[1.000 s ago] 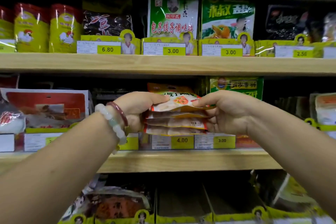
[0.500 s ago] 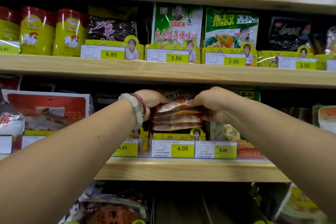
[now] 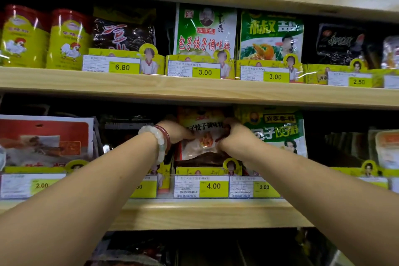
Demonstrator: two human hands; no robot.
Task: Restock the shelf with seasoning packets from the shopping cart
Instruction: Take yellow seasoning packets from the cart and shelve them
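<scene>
Both hands, left (image 3: 177, 134) and right (image 3: 235, 138), curled on the sides of upright packets (image 3: 203, 138). Held on the middle shelf (image 3: 194, 214), behind the 4.00 tag (image 3: 212, 185), left of a green bag (image 3: 278, 129).

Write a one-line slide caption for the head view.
Both hands, left hand and right hand, set seasoning packets upright above the 4.00 price tag.

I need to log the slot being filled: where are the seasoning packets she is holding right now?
In the head view, the seasoning packets stand upright mid-frame on the middle shelf, between the left hand and right hand, above the 4.00 price tag.
</scene>
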